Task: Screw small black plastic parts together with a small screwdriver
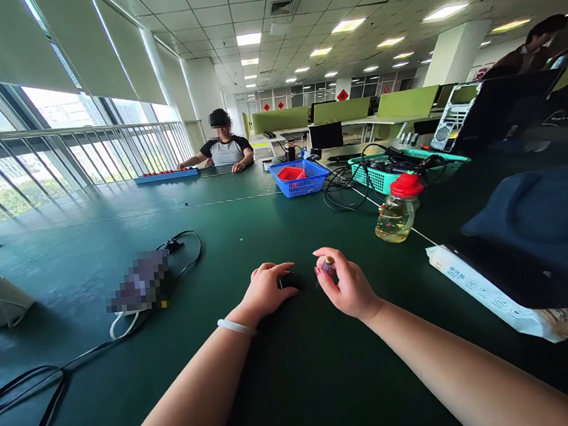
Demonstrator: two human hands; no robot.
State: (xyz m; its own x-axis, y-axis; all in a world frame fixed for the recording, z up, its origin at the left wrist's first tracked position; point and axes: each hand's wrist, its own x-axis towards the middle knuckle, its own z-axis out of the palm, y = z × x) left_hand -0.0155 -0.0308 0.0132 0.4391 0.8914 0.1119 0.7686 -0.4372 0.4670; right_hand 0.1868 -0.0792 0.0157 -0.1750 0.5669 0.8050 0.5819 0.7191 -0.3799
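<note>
My left hand [266,292], a white bracelet [237,327] at its wrist, rests low over the dark green tabletop. Its thumb and fingers curve around a small black object [287,280], whose kind I cannot make out against the dark table. To the right of it, my right hand [349,287] is closed on a small purplish bottle-like piece [328,266] with a gold-brown round top. The fingers hide part of that piece. A gap separates the two hands, with the fingertips facing each other.
On the right stand a red-lidded bottle of pale liquid [397,210], a white wipes-like packet [493,293] and a dark blue cloth item [551,227]. Farther back are a blue basket [299,185] and a green basket [375,176] with cables. Leftward lies a corded device [140,280]. Another person [225,151] sits opposite.
</note>
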